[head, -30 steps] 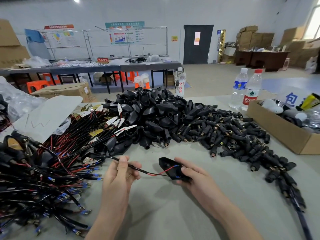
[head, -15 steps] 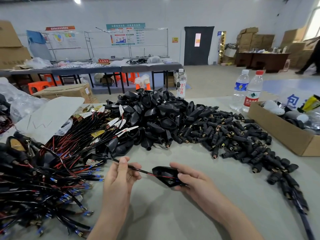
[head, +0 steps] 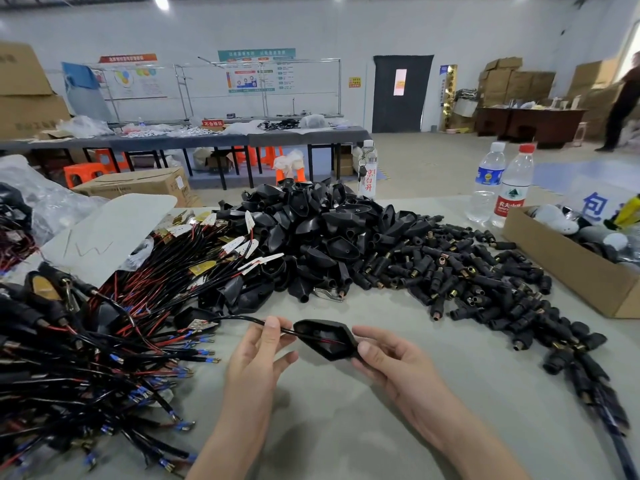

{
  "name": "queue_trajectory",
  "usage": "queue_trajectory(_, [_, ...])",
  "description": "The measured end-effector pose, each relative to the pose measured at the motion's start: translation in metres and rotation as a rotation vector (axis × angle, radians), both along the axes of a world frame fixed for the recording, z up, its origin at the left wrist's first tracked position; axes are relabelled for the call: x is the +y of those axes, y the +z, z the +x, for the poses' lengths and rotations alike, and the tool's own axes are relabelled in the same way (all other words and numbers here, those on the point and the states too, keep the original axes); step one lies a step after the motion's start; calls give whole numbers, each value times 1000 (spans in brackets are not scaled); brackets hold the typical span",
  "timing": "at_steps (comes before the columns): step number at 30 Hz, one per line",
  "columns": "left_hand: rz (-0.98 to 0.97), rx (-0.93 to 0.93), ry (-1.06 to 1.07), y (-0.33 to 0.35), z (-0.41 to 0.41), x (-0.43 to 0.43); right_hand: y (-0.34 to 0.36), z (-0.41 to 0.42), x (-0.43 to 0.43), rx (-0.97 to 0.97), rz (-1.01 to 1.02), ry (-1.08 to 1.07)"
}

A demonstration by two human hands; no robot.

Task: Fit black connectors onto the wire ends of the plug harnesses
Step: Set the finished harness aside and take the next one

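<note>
My right hand (head: 391,362) holds a black plug shell (head: 327,337) by its lower right edge, hollow side up. A black harness cable (head: 239,318) runs into the shell's left end, and its red and black wire ends lie inside the hollow. My left hand (head: 258,355) pinches this cable just left of the shell. The cable's far end carries a black piece with a metal plate (head: 197,322) lying on the table.
Wire harnesses (head: 86,351) with blue terminals are piled at left. A heap of black shells (head: 311,237) and small barrel connectors (head: 467,271) fills the middle and right. A cardboard box (head: 568,265) and two water bottles (head: 498,185) stand at right.
The shell has slid left along the cable toward my left hand, and the red and black wire ends now lie inside it. Both hands have come closer together.
</note>
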State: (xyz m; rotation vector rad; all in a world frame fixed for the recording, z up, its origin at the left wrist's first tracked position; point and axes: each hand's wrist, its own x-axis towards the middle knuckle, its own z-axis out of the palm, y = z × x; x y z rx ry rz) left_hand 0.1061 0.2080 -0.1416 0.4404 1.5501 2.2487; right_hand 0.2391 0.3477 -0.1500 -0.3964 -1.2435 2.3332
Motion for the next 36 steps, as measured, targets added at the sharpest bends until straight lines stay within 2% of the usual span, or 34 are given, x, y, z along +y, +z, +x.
queue_trajectory(4, [17,-19,-32,-2,0,-2,1,0,2,12,-57,-67])
queue_trajectory(12, [-77,86,-257,-4,12,3,-3,-3,-3,-44,-57,27])
queue_trajectory(18, [64,-167,-373,0,16,7,-2,1,3,-92,55,-25])
queue_trajectory(22, [162,-210,-425,1,15,4,-2,1,3,-141,146,-24])
queue_trajectory(25, [187,-210,-410,2,14,4,-3,1,3,-175,217,-15])
queue_trajectory(30, [221,-241,-268,5,9,2,-2,5,9,-180,261,-70])
queue_trajectory(36, [274,-369,-148,7,0,-3,1,10,17,-191,302,-140])
